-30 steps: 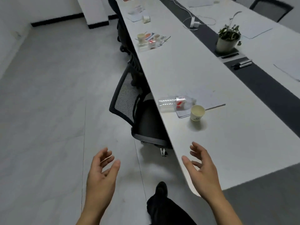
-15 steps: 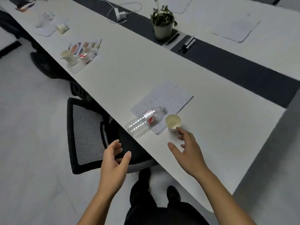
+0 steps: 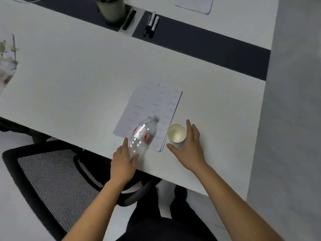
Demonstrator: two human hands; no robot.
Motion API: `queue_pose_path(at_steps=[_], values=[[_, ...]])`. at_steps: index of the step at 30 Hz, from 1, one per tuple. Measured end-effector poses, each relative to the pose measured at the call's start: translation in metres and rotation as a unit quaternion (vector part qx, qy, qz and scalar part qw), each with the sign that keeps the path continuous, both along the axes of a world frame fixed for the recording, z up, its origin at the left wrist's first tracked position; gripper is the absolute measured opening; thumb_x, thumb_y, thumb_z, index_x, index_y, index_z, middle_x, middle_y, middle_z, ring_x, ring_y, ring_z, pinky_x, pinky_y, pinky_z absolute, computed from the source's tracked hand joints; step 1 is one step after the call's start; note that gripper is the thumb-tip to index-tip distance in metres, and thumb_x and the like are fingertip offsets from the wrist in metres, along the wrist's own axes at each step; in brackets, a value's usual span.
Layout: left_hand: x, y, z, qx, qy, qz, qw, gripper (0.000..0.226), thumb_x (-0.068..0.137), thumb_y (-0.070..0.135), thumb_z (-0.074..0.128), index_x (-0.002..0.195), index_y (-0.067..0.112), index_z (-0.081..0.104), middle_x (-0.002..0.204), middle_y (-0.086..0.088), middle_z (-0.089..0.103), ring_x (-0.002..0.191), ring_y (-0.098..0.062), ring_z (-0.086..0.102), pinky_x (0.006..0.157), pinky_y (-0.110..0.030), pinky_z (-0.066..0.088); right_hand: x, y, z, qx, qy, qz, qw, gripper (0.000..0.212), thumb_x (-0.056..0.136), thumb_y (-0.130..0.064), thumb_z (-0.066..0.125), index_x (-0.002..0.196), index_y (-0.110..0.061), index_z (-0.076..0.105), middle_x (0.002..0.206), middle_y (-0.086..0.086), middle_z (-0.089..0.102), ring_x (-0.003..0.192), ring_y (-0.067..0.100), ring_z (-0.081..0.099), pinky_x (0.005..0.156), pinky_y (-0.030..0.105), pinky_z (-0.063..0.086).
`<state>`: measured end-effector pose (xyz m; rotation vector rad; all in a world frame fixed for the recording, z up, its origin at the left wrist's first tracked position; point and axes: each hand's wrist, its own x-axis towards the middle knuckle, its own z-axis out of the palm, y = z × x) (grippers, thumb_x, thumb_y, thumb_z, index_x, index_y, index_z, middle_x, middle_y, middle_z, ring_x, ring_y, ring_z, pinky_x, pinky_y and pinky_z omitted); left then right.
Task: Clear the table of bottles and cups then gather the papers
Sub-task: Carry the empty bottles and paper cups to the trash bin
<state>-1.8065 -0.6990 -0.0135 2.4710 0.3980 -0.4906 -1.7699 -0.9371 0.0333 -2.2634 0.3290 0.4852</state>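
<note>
A clear plastic bottle [image 3: 142, 134] with a red label lies on its side across a clipped sheet of paper [image 3: 154, 103] near the table's front edge. A paper cup [image 3: 176, 133] stands upright just right of the paper. My left hand [image 3: 122, 162] reaches over the table edge to the bottle's base, with straight fingers along its left side and the thumb at its bottom. My right hand [image 3: 188, 146] is spread around the cup, fingers on its right and thumb in front, close to it.
A potted plant [image 3: 111, 9], a black pen [image 3: 129, 20] and two markers [image 3: 151, 25] sit on the dark centre strip [image 3: 217, 47]. Another paper [image 3: 194, 4] lies beyond it. Blurred items [image 3: 7, 66] are at far left. A mesh chair [image 3: 52, 180] stands below the table edge.
I have moved closer to the table. My left hand rose from beside the chair to the bottle's base. My right hand moved forward around the cup.
</note>
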Motion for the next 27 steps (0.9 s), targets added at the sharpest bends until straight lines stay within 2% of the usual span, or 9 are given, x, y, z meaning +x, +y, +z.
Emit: queue_pose_path(at_steps=[2, 5, 7, 12, 15, 17, 19, 23, 27], values=[[-0.004, 0.007, 0.003, -0.052, -0.007, 0.029, 0.998, 0.074, 0.096, 0.033, 0.059, 0.156, 0.012, 0.020, 0.144, -0.016, 0.048, 0.131, -0.032, 0.047, 0.103, -0.041, 0.039, 0.006, 0.012, -0.012, -0.021, -0.006, -0.033, 0.999, 0.111, 0.082, -0.043, 0.077, 0.158, -0.031, -0.003, 0.166, 0.003, 0.000, 0.150, 0.024, 0.014, 0.115, 0.033, 0.022], [-0.012, 0.016, 0.019, -0.104, -0.024, 0.079, 0.991, 0.077, 0.093, 0.037, 0.064, 0.156, 0.018, 0.023, 0.142, -0.006, 0.052, 0.130, -0.021, 0.051, 0.101, -0.038, 0.045, 0.010, 0.018, -0.019, -0.049, -0.028, -0.065, 0.996, 0.095, 0.086, -0.040, 0.074, 0.157, -0.022, 0.013, 0.155, 0.005, 0.030, 0.137, 0.027, 0.041, 0.104, 0.033, 0.039], [-0.017, 0.022, 0.035, -0.135, -0.042, 0.099, 0.985, 0.081, 0.088, 0.036, 0.070, 0.154, 0.021, 0.026, 0.136, 0.001, 0.056, 0.124, -0.015, 0.054, 0.093, -0.032, 0.048, 0.009, 0.017, -0.011, -0.055, -0.034, -0.090, 0.994, 0.090, 0.084, -0.045, 0.074, 0.154, -0.021, 0.024, 0.147, 0.002, 0.038, 0.128, 0.025, 0.050, 0.096, 0.032, 0.045], [-0.006, 0.016, 0.085, -0.219, -0.115, 0.117, 0.962, 0.076, 0.085, 0.026, 0.074, 0.150, 0.028, 0.034, 0.133, 0.006, 0.052, 0.123, -0.005, 0.053, 0.101, -0.035, 0.048, -0.009, -0.001, 0.041, -0.013, -0.072, -0.186, 0.980, 0.087, 0.076, -0.061, 0.072, 0.148, -0.030, 0.034, 0.138, -0.010, 0.043, 0.114, 0.018, 0.059, 0.095, 0.038, 0.051], [0.011, -0.012, 0.114, -0.279, -0.133, 0.065, 0.949, 0.073, 0.086, 0.022, 0.073, 0.149, 0.027, 0.037, 0.132, 0.007, 0.054, 0.121, 0.001, 0.054, 0.098, -0.027, 0.047, -0.038, -0.022, 0.070, -0.003, -0.121, -0.260, 0.958, 0.086, 0.075, -0.058, 0.076, 0.147, -0.031, 0.038, 0.126, -0.019, 0.042, 0.098, 0.009, 0.059, 0.088, 0.032, 0.053], [0.019, -0.028, 0.124, -0.307, -0.134, 0.029, 0.942, 0.073, 0.085, 0.022, 0.074, 0.148, 0.027, 0.037, 0.131, 0.007, 0.055, 0.121, 0.000, 0.054, 0.097, -0.025, 0.047, -0.061, -0.031, 0.083, 0.002, -0.143, -0.298, 0.944, 0.085, 0.072, -0.057, 0.078, 0.145, -0.034, 0.040, 0.122, -0.025, 0.042, 0.096, 0.007, 0.060, 0.084, 0.029, 0.053], [0.026, -0.056, 0.128, -0.331, -0.126, -0.034, 0.934, 0.073, 0.084, 0.023, 0.074, 0.147, 0.027, 0.037, 0.133, 0.006, 0.055, 0.121, -0.002, 0.055, 0.094, -0.022, 0.047, -0.096, -0.046, 0.092, 0.000, -0.161, -0.364, 0.917, 0.083, 0.070, -0.056, 0.081, 0.142, -0.037, 0.043, 0.121, -0.029, 0.044, 0.099, 0.006, 0.062, 0.083, 0.029, 0.054], [0.027, -0.119, 0.138, -0.371, -0.094, -0.145, 0.913, 0.072, 0.082, 0.026, 0.074, 0.145, 0.029, 0.040, 0.133, 0.006, 0.056, 0.116, 0.001, 0.057, 0.081, -0.008, 0.048, -0.178, -0.073, 0.107, -0.044, -0.185, -0.479, 0.857, 0.076, 0.067, -0.049, 0.084, 0.135, -0.042, 0.050, 0.122, -0.022, 0.051, 0.097, 0.003, 0.064, 0.081, 0.027, 0.055], [0.000, -0.189, 0.159, -0.411, -0.072, -0.234, 0.878, 0.072, 0.078, 0.028, 0.080, 0.141, 0.029, 0.044, 0.131, 0.007, 0.059, 0.116, -0.003, 0.059, 0.089, -0.020, 0.049, -0.258, -0.098, 0.126, -0.080, -0.216, -0.581, 0.781, 0.075, 0.067, -0.044, 0.086, 0.134, -0.036, 0.053, 0.121, -0.019, 0.053, 0.098, -0.002, 0.063, 0.082, 0.023, 0.054]])
